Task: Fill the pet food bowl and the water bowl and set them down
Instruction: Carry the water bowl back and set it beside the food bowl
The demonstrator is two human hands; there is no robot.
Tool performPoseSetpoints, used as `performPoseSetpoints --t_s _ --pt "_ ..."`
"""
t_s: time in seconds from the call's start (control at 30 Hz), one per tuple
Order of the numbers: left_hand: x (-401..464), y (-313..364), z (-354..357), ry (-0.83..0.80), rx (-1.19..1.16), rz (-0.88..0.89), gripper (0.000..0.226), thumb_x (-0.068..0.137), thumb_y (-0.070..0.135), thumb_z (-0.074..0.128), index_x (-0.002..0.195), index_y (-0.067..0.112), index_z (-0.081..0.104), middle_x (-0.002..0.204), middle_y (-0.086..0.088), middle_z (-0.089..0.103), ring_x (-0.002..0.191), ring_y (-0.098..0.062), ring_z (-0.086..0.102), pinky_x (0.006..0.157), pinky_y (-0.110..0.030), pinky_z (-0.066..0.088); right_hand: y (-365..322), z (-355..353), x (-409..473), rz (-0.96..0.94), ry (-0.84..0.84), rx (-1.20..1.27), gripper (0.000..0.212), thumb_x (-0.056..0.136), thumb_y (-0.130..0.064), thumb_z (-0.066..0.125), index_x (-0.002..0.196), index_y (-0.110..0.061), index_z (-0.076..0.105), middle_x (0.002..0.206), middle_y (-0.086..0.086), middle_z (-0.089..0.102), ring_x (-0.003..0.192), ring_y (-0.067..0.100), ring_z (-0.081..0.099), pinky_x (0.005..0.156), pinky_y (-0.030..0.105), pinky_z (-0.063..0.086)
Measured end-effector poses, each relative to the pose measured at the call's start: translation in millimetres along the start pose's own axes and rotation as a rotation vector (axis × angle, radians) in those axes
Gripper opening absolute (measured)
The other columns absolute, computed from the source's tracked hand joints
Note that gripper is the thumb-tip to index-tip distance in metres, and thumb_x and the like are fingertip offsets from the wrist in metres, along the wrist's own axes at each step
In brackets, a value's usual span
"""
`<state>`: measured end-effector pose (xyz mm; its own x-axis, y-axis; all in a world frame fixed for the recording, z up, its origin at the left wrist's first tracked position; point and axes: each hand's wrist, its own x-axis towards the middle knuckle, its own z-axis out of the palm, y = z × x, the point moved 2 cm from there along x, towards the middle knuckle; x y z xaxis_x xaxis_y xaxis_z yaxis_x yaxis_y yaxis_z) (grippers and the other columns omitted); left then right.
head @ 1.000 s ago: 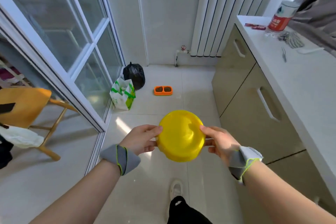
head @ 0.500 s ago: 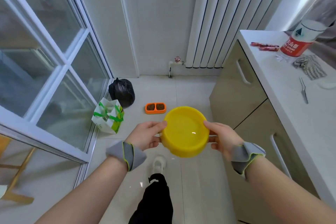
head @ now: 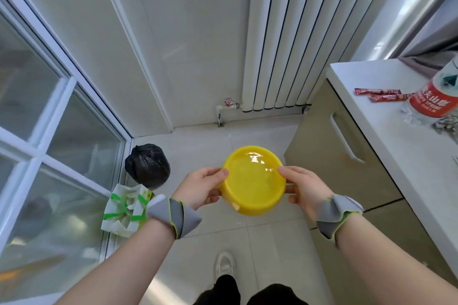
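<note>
**Yellow bowl held in both hands above the tiled floor**

The yellow bowl (head: pixel 252 181) is carried in the air in front of the person, open side up, with bright glints on what looks like water inside. The left hand (head: pixel 200 187) grips its left rim, thumb on the top edge and fingers curled underneath; the right hand (head: pixel 303 187) holds the opposite rim the same way. Both wrists wear grey bands edged in green.

Below and to the left, a black rubbish bag (head: pixel 147 164) sits on the floor by the glass door (head: pixel 57 146), and a white and green paper bag (head: pixel 125 208) stands just in front of it. A white shoe (head: pixel 224 264) shows beneath the bowl.

To the right runs a cabinet (head: pixel 339 163) with a white counter (head: pixel 406 146), bearing two red sachets (head: pixel 379 94) and a large bottle with a red label (head: pixel 438 96). A white radiator (head: pixel 295 37) hangs on the far wall, with a small valve (head: pixel 228 104) at its lower left.
</note>
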<state>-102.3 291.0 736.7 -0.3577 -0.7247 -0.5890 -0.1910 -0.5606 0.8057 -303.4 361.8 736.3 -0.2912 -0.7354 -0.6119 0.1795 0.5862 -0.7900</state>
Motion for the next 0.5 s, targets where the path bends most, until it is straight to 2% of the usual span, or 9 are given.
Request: performPoseSetpoints --t_s 0.1,0.23,0.3,0.37,0.5 --pt "36.7 15.8 -7.8 0.019 -0.028 -0.013 0.007 0.088 0.021 0.055 0.093 0.018 0.059 0.071 -0.002 0.053 0.061 -0.016 0.048 0.047 -0.012 0.045 -18.2 5.0 37.8 0.002 0.009 -0.002 0.025 0.087 -0.027 0.058 0.105 -0.010 0.061 0.081 0.005 0.056 0.061 0.015 0.050 0.046 0.022 0.030" --pt "85.8 19.9 -13.4 0.045 -0.050 -0.013 0.013 0.089 0.020 0.054 0.102 0.016 0.057 0.077 -0.003 0.058 0.069 -0.016 0.054 0.068 -0.022 0.047 -28.6 10.6 90.0 0.021 -0.008 -0.001 0.019 0.088 -0.025 0.057 0.103 -0.013 0.060 0.079 0.003 0.059 0.063 0.016 0.051 0.050 0.023 0.034" --pt "107.6 19.2 -12.9 0.067 -0.102 -0.018 0.014 0.089 0.017 0.053 0.102 0.014 0.056 0.082 -0.003 0.061 0.073 -0.017 0.057 0.073 -0.023 0.048 -29.7 12.1 116.0 0.038 -0.025 0.003 0.016 0.088 -0.025 0.057 0.100 -0.015 0.060 0.080 0.003 0.059 0.065 0.016 0.051 0.051 0.023 0.035" --pt "129.7 16.6 -11.9 0.082 -0.165 -0.030 0.008 0.089 0.014 0.053 0.097 0.015 0.057 0.085 -0.003 0.063 0.075 -0.017 0.059 0.068 -0.021 0.053 -29.9 11.9 141.6 0.043 -0.040 -0.002 0.019 0.089 -0.026 0.057 0.103 -0.014 0.060 0.083 0.003 0.060 0.067 0.016 0.051 0.053 0.024 0.037" --pt "178.0 2.2 -10.8 0.089 -0.208 -0.036 0.012 0.090 0.011 0.051 0.100 0.011 0.058 0.088 -0.006 0.063 0.079 -0.017 0.059 0.061 -0.014 0.054 -19.5 8.9 194.3 0.075 -0.081 0.024 0.023 0.090 -0.023 0.056 0.109 -0.011 0.058 0.082 0.004 0.059 0.066 0.016 0.051 0.055 0.024 0.040"
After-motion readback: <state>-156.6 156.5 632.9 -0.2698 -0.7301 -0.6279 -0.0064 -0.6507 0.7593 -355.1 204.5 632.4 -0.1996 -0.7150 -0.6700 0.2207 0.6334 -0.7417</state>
